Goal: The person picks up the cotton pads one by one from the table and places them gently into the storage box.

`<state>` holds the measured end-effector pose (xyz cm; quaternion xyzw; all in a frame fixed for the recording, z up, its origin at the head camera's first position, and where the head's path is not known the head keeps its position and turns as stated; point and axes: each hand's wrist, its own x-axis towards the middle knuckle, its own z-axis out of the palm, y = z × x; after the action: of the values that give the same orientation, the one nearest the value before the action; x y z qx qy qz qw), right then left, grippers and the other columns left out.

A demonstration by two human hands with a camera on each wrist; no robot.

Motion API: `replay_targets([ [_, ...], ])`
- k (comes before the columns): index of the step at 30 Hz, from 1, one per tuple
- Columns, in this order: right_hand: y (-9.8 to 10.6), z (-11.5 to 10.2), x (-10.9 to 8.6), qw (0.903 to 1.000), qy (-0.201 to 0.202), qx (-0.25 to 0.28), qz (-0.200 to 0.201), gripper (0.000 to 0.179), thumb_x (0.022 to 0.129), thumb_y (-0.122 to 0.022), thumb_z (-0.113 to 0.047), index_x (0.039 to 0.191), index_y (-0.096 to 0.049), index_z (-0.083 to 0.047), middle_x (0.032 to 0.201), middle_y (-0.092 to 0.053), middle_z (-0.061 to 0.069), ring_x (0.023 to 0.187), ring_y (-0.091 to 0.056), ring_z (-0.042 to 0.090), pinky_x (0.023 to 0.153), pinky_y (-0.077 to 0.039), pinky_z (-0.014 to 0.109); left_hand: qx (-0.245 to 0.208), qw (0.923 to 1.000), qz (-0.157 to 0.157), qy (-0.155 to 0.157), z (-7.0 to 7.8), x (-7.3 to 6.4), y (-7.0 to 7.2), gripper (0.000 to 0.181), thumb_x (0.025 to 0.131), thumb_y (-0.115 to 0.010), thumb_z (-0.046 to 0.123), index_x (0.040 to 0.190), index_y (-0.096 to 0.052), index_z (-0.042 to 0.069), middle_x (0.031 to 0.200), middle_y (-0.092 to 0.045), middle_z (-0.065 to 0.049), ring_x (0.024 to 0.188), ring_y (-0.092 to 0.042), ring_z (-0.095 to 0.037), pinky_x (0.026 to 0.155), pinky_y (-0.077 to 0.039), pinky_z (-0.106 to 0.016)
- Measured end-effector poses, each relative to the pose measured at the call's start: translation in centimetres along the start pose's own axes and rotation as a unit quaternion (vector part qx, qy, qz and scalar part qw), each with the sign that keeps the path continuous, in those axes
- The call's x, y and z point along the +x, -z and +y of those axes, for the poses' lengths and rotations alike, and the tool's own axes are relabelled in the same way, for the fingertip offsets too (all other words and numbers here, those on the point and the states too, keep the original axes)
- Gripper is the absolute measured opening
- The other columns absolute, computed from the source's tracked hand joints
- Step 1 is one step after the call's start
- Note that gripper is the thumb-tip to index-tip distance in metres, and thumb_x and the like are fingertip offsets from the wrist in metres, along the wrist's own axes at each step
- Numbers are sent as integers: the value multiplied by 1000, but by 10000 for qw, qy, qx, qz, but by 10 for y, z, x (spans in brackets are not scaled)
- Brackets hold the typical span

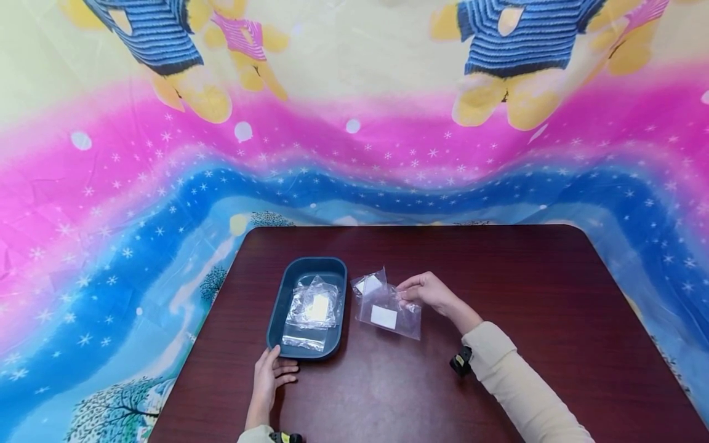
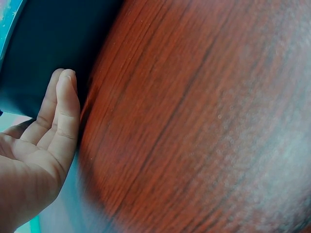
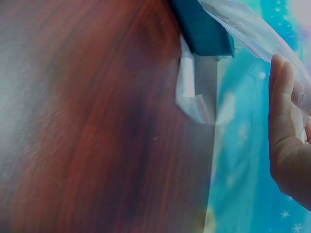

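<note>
My right hand [image 1: 426, 292] pinches a clear plastic bag [image 1: 407, 323] with a white rectangle on it by its upper edge, to the right of the tray. In the right wrist view the bag [image 3: 243, 24] rises past the fingers. Behind it, a second clear bag [image 1: 359, 282] with a white rectangle lies by the tray's right side, partly overlapped. My left hand [image 1: 267, 381] is at the near left corner of the dark blue-green tray [image 1: 277, 307], thumb at the rim. Its straight fingers [image 2: 68, 111] rest along the outer wall in the left wrist view.
Several clear bags [image 1: 312, 307] lie piled in the tray, shiny with reflections. Everything stands on a dark red-brown wooden table [image 1: 526, 295] with rounded far corners. A printed cloth [image 1: 388, 135] hangs behind and to the sides, close to the table's edges.
</note>
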<state>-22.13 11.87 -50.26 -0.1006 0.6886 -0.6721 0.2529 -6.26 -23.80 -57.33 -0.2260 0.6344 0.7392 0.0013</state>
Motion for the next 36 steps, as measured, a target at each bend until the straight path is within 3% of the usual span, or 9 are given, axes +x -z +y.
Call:
replay_targets([
  [7, -11, -13, 10, 9995, 158, 255, -41, 33, 82, -58, 9, 110, -49, 24, 78, -67, 12, 65, -65, 13, 61, -54, 26, 60, 10000, 34, 56, 1, 0, 1, 44, 97, -39, 32, 119, -36, -7, 72, -64, -12, 63, -64, -20, 53, -53, -36],
  [12, -23, -22, 16, 9985, 289, 454, 16, 31, 81, -56, 12, 109, -50, 24, 83, -66, 19, 64, -65, 13, 62, -54, 26, 56, 10000, 18, 74, 1, 1, 1, 44, 97, -39, 32, 118, -36, -7, 71, -65, -11, 63, -64, -19, 53, -54, -35],
  [19, -44, -29, 29, 9980, 234, 527, 247, 29, 83, -56, 8, 109, -54, 19, 79, -67, 11, 65, -65, 12, 58, -53, 24, 29, 10000, 10, 71, 1, 1, 1, 45, 97, -40, 32, 118, -36, -7, 71, -65, -11, 63, -64, -19, 53, -54, -35],
  [26, -68, -33, 41, 9973, 89, 639, 348, 27, 83, -58, 5, 109, -58, 13, 77, -67, 10, 64, -65, 13, 53, -51, 22, 31, 10000, -15, 21, 0, 0, 1, 44, 97, -39, 30, 118, -36, -8, 71, -64, -12, 63, -64, -20, 52, -53, -35],
  [36, -106, -29, 56, 9878, 167, 1427, 608, 27, 83, -54, 11, 110, -55, 17, 86, -67, 20, 62, -65, 13, 60, -54, 25, 55, 10000, 13, 44, 1, 1, 1, 43, 97, -39, 30, 117, -36, -7, 71, -64, -11, 63, -64, -20, 53, -54, -36],
])
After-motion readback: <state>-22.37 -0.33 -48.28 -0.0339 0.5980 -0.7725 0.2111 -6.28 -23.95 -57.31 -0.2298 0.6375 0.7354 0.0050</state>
